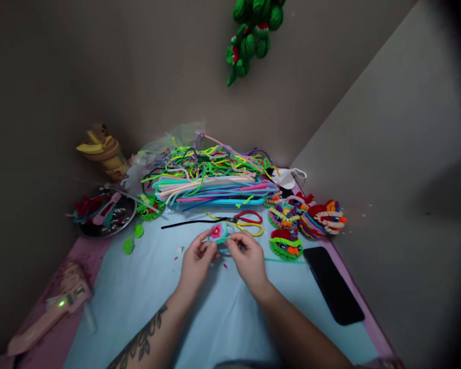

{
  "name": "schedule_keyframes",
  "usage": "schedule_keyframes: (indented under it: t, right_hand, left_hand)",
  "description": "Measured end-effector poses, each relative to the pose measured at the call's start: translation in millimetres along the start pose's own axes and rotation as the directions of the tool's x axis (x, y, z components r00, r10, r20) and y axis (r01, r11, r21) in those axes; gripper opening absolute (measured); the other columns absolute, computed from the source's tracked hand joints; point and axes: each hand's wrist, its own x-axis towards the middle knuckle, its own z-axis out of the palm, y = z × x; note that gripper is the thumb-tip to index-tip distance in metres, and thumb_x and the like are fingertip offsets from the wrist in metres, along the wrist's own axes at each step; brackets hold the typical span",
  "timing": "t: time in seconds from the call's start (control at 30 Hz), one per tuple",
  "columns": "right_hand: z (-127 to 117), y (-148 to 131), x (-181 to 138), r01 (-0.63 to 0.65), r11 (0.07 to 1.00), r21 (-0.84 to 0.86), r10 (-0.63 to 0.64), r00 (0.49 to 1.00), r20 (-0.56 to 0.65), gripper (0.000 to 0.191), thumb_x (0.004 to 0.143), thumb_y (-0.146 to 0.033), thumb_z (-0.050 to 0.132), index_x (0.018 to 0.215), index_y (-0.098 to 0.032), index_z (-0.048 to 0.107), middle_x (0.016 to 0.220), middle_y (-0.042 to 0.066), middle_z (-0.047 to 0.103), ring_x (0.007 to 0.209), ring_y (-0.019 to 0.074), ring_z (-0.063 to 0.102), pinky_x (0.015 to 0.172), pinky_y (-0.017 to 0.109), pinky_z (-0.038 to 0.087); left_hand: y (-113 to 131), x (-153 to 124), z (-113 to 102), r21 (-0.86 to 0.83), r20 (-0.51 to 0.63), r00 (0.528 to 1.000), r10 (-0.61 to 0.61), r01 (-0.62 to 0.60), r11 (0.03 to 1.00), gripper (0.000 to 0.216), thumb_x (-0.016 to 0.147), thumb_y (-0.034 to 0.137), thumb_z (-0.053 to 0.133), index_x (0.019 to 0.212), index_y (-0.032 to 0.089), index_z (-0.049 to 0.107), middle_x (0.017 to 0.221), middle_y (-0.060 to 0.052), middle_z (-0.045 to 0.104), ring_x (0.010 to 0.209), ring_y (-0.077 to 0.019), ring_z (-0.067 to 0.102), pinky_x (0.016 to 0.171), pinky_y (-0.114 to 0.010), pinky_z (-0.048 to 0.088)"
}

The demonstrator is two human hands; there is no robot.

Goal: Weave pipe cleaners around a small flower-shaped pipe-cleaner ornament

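A small pink and teal wire flower [218, 233] is pinched by the closed fingertips of the left hand [195, 260] and right hand [249, 259] above mid-table, near the scissors [248, 221], and its coils could be sprung loose by any slackened grip.

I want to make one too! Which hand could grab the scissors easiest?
Probably the right hand: the scissors lie just beyond it; the left hand is farther away. Both hold the little flower.
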Motion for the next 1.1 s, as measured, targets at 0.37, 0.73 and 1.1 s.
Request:
schedule_keyframes:
  t: [0.37,0.73,1.1]
  right_hand:
    - [1,6,-9,0.075,0.997,0.006,-0.075,0.994,0.081,0.009,0.080,-0.018,0.054,0.073,-0.020,0.058,0.071,0.000,0.055,0.069,0.0138,0.052,0.063,0.025,0.042]
    - [5,9,-10,0.069,0.998,0.002,-0.069,0.990,0.125,0.008,0.079,-0.020,0.055,0.071,-0.020,0.057,0.069,-0.001,0.055,0.065,0.0135,0.052,0.060,0.024,0.041]
    - [7,13,-9,-0.089,0.988,0.128,0.073,0.990,0.124,0.012,0.080,-0.024,0.054,0.070,-0.019,0.056,0.066,-0.001,0.053,0.061,0.0127,0.051,0.056,0.023,0.041]
  left_hand:
    - [6,-9,-6,0.520,0.028,0.891,0.453,-0.400,0.755,0.016,0.079,0.026,0.062,0.090,0.021,0.072,0.080,-0.003,0.058,0.072,-0.0135,0.055,0.061,-0.024,0.044]
    - [8,-11,-4,0.533,0.026,0.875,0.484,-0.421,0.734,0.013,0.077,0.023,0.063,0.086,0.021,0.073,0.076,-0.002,0.062,0.066,-0.0121,0.057,0.058,-0.023,0.046]
    - [-5,-13,-8,0.615,0.293,0.708,0.643,-0.654,0.440,0.023,0.082,0.014,0.056,0.098,0.022,0.069,0.083,-0.006,0.065,0.078,-0.0158,0.059,0.071,-0.028,0.049]
